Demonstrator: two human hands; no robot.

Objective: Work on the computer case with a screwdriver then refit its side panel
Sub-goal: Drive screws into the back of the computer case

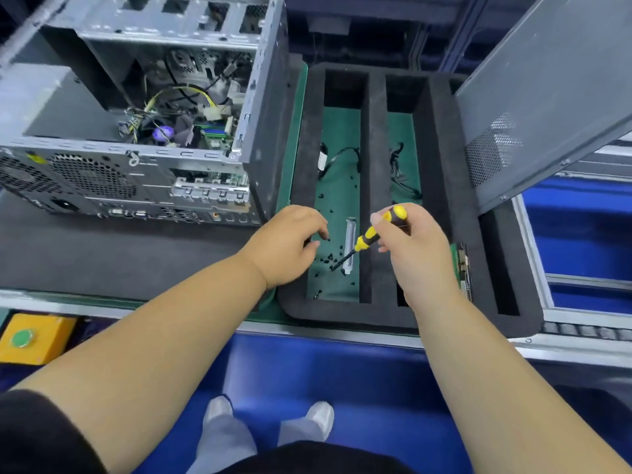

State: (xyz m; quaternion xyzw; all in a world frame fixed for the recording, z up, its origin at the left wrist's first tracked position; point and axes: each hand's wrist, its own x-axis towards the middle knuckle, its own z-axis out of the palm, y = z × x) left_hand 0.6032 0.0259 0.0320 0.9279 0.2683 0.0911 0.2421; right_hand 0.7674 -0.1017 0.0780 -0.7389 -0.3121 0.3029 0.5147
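**Reaching into the foam tray for screws, screwdriver in hand**

Looking down through the head camera, I am seeing both bare forearms stretching forward over a black foam tray [345, 318] divided into long slots. The right hand [412, 241] is gripping the yellow-and-black screwdriver [371, 236], fingers curled round the handle and the thumb pressing near its top. The dark shaft is slanting down and to the left, its tip sitting among small black screws [330, 258] scattered over the green floor of the leftmost slot. A silver slot cover [349, 246] is lying lengthwise in that same slot, just behind the shaft.

The left hand [290, 242] is hovering at the left edge of the tray, palm down, fingers curled with thumb and fingertips drawn near each other by the screws. I cannot tell whether it is pinching one.

The case [136, 124] is standing to the left on a dark mat [102, 254], apart from both hands, its open side facing up and showing cables and a board inside. The grey side panel [547, 97] is leaning tilted at the upper right, over the far right part of the tray. Black cables [342, 153] are lying farther back in the slots. A yellow box with a green button [22, 338] is sitting at the near left.
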